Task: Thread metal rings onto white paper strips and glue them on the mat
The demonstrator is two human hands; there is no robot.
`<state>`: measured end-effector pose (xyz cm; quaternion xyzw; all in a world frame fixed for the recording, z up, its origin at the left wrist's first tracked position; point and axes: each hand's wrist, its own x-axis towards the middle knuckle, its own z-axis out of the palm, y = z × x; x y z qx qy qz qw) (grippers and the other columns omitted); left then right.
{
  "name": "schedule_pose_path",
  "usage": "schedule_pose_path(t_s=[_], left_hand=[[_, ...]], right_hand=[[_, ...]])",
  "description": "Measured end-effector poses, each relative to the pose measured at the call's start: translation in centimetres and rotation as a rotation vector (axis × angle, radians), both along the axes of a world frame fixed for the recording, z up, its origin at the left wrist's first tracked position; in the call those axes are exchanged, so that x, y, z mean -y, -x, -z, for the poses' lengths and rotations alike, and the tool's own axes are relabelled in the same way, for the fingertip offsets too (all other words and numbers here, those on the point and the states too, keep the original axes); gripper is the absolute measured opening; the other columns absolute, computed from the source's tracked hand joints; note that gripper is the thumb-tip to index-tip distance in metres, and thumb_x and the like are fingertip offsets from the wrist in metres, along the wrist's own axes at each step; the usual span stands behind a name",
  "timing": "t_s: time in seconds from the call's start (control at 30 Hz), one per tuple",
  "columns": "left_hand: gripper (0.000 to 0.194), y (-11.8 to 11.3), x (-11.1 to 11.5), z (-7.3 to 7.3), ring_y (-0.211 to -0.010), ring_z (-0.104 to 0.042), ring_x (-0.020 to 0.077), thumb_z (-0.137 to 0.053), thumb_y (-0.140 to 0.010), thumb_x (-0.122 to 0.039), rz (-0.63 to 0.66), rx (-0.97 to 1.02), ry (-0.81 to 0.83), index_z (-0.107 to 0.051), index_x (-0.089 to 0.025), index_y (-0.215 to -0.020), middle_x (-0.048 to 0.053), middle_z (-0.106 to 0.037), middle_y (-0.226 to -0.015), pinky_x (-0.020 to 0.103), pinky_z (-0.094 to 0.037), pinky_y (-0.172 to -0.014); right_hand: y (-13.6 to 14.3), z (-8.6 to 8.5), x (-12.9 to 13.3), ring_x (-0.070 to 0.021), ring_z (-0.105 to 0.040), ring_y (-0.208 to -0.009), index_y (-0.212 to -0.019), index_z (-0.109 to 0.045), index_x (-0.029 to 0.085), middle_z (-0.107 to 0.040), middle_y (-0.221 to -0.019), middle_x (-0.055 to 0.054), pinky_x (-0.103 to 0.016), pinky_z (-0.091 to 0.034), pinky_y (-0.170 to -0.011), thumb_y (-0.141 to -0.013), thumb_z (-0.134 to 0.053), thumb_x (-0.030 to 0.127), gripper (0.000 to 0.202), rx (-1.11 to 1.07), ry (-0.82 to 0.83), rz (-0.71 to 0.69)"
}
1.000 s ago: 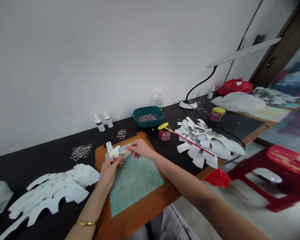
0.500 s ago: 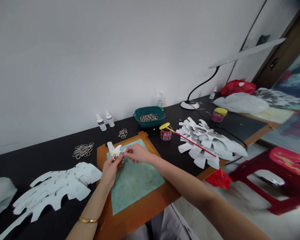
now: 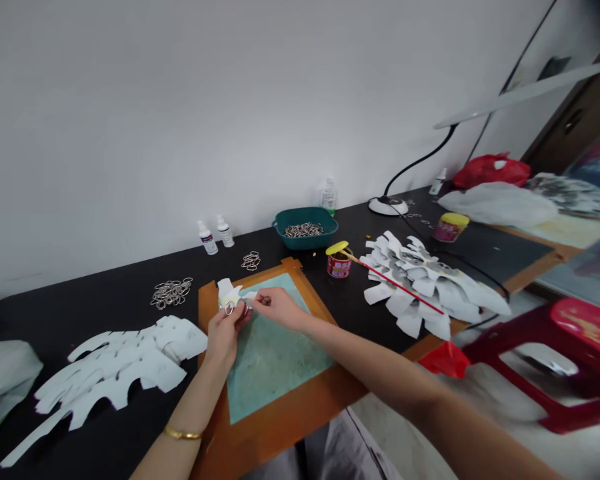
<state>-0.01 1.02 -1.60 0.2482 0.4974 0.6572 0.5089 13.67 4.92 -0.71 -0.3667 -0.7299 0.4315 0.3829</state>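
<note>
Over the upper part of a green sheet with a brown taped border (image 3: 275, 360), my left hand (image 3: 225, 331) pinches a small white cut piece (image 3: 228, 289) that has metal rings (image 3: 229, 307) on it. My right hand (image 3: 275, 306) has its fingers closed at the right edge of the same piece, close to the left fingertips. The tips of both hands nearly meet, and what lies between them is too small to tell fully. Loose metal rings (image 3: 172, 293) lie in a pile on the black table to the left, with a smaller pile (image 3: 251, 261) behind the piece.
White cut sheets (image 3: 125, 360) lie left, more (image 3: 420, 280) right. Behind are a green basket of rings (image 3: 305, 241), two small bottles (image 3: 207, 239), a tub (image 3: 339, 265) with a red stick (image 3: 400, 287), and a lamp (image 3: 389, 206). A red stool (image 3: 545, 360) stands right.
The view has shifted slightly, so most things appear a little further right. Both hands stay at the white piece, and its right part now shows more between the fingertips.
</note>
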Motion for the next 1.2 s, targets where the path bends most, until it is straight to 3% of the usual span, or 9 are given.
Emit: schedule_pose_path(t_s=[0.33,0.63,0.9,1.07,1.2], left_hand=[[0.043,0.0,0.2,0.6,-0.071,-0.062,0.0134,-0.090,-0.047,-0.037,0.041,0.009,-0.047,-0.073,-0.012,-0.077,0.004,-0.071,-0.078,0.027,-0.052,-0.072],[0.044,-0.1,0.5,0.0,-0.069,-0.060,0.0130,-0.091,-0.042,-0.035,-0.004,0.074,-0.040,-0.071,-0.012,-0.073,0.003,-0.069,-0.076,0.029,-0.050,-0.073],[0.044,-0.1,0.3,0.3,-0.071,-0.061,0.0136,-0.090,-0.045,-0.037,-0.008,0.056,-0.073,-0.070,-0.013,-0.076,0.002,-0.069,-0.077,0.031,-0.049,-0.078],[0.040,0.1,0.1,0.7,-0.073,-0.062,0.0143,-0.089,-0.048,-0.035,-0.002,0.022,-0.089,-0.070,-0.013,-0.075,0.002,-0.069,-0.077,0.030,-0.050,-0.078],[0.038,0.0,0.0,0.9,-0.076,-0.063,0.0145,-0.087,-0.054,-0.036,-0.003,-0.024,-0.078,-0.072,-0.013,-0.079,0.003,-0.071,-0.081,0.030,-0.050,-0.082]], right_hand=[[0.8,1.7,0.7,-0.0093,-0.044,-0.054,-0.063,-0.046,0.019,-0.048,-0.056,0.005,-0.021,-0.032,-0.051,-0.086,-0.056,0.038,0.032,-0.091,0.057,0.074],[1.0,1.4,1.4,-0.0065,-0.039,-0.033,-0.065,-0.049,0.020,-0.048,-0.046,0.007,-0.020,-0.029,-0.035,-0.088,-0.060,0.045,0.036,-0.124,0.270,0.071],[1.2,1.1,1.1,-0.0049,-0.037,-0.032,-0.067,-0.047,0.020,-0.047,-0.046,0.009,-0.018,-0.029,-0.033,-0.089,-0.060,0.043,0.035,-0.189,0.407,0.017],[1.0,1.6,0.3,-0.0044,-0.038,-0.032,-0.063,-0.046,0.020,-0.049,-0.045,0.009,-0.017,-0.031,-0.034,-0.084,-0.065,0.051,0.042,-0.172,0.469,0.012],[-0.1,0.7,-0.8,-0.0055,-0.036,-0.032,-0.058,-0.045,0.020,-0.045,-0.041,0.008,-0.019,-0.028,-0.034,-0.081,-0.065,0.058,0.049,-0.092,0.469,-0.013]])
